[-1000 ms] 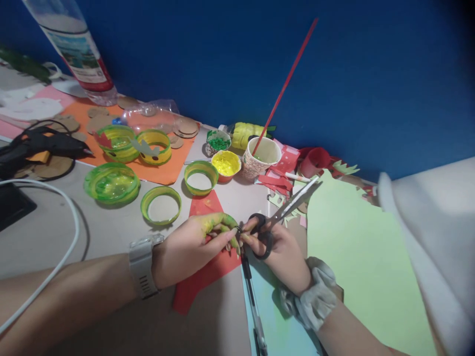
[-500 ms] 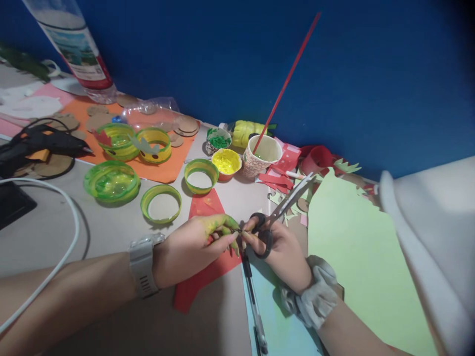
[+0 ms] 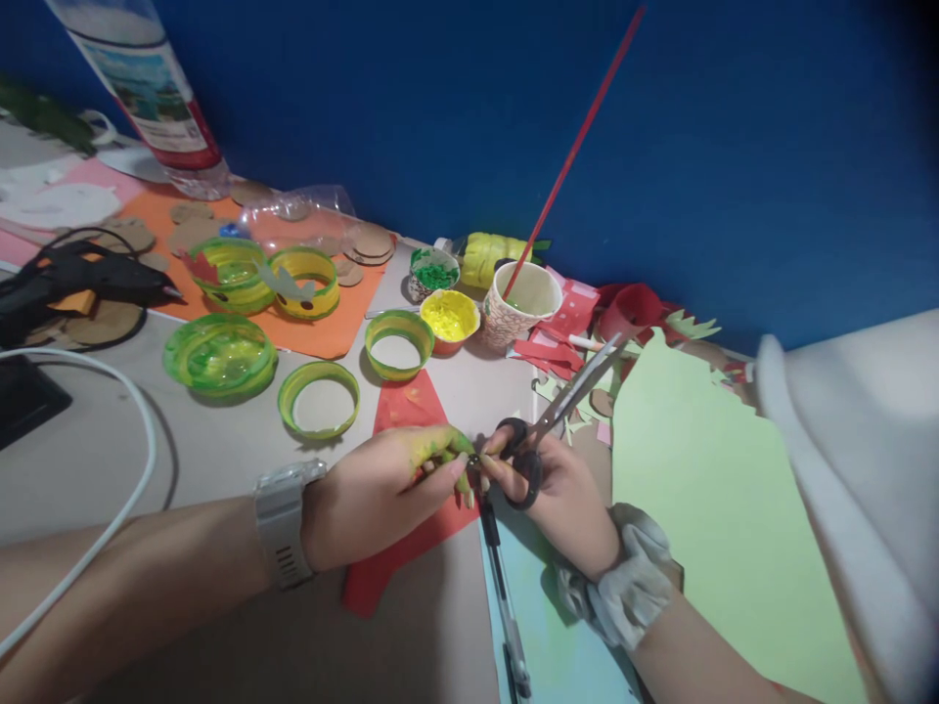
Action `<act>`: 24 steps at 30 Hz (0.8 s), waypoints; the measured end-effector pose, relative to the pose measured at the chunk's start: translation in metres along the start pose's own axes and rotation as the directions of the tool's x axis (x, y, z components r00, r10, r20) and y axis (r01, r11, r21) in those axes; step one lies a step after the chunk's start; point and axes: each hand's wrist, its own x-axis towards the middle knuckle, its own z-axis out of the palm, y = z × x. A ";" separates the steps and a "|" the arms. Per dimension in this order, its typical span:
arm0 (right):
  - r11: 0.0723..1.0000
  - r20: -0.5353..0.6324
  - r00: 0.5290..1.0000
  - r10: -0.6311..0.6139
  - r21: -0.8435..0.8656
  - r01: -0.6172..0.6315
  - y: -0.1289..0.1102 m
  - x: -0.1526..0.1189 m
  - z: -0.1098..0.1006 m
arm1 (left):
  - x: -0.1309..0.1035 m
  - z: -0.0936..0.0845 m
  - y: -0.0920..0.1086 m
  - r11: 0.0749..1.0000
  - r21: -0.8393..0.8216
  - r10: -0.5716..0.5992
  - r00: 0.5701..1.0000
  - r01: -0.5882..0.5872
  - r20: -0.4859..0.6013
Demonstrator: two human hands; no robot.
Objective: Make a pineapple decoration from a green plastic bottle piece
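My left hand (image 3: 400,484), green and yellow paint on its fingers, pinches a small dark piece (image 3: 474,460) between thumb and forefinger. Its exact kind is too small to make out. Meeting it there are the fingertips of my right hand (image 3: 561,494), which has black-handled scissors (image 3: 579,386) hooked on its fingers. The scissor blades point up and away, apart from the small piece. Below the hands lie red paper (image 3: 400,567), a pen (image 3: 503,596) and light blue paper (image 3: 564,636).
Green-yellow painted rings (image 3: 319,401) and a painted dish (image 3: 220,357) stand left. Behind are a yellow paint cup (image 3: 449,318), a green paint cup (image 3: 432,276) and a paper cup (image 3: 520,303) holding a red stick. A glue gun (image 3: 110,279) lies far left; green paper (image 3: 719,508) lies right.
The fingers have shifted slightly around the small dark piece, and more of it shows between the fingertips. The scissors stay in my right hand. The view has moved a little.
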 end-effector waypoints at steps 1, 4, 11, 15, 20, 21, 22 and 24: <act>1.000 0.001 1.000 -0.006 0.004 0.006 0.000 0.000 0.000 | 0.000 0.000 0.000 1.000 0.002 -0.009 1.000 0.009 -0.003; 0.999 -0.021 0.999 -0.047 -0.006 0.047 0.000 -0.002 0.001 | 0.001 0.000 0.000 0.999 0.002 -0.038 0.999 0.038 0.000; 0.926 -0.114 0.986 -0.122 -0.370 0.072 0.000 -0.004 -0.005 | 0.004 -0.002 0.008 0.969 -0.232 -0.077 0.997 0.082 0.030; 0.626 -0.164 0.986 -0.021 -0.772 -0.115 -0.017 -0.003 -0.017 | 0.004 -0.002 0.007 0.946 -0.315 -0.079 0.997 0.076 0.006; 0.319 -0.133 0.990 0.050 -0.937 -0.142 -0.044 -0.013 -0.041 | 0.001 -0.002 0.003 0.913 -0.406 -0.042 0.999 0.048 0.025; 0.319 -0.122 0.990 0.076 -0.937 -0.140 -0.047 -0.016 -0.044 | 0.000 -0.002 0.003 0.908 -0.416 -0.032 0.999 0.042 0.031; 0.324 -0.113 0.989 0.097 -0.936 -0.138 -0.049 -0.018 -0.047 | 0.000 -0.002 0.002 0.907 -0.420 -0.024 0.999 0.036 0.034; 0.329 -0.110 0.985 0.131 -0.933 -0.148 -0.051 -0.019 -0.049 | 0.000 -0.002 0.002 0.906 -0.422 -0.017 0.999 0.030 0.036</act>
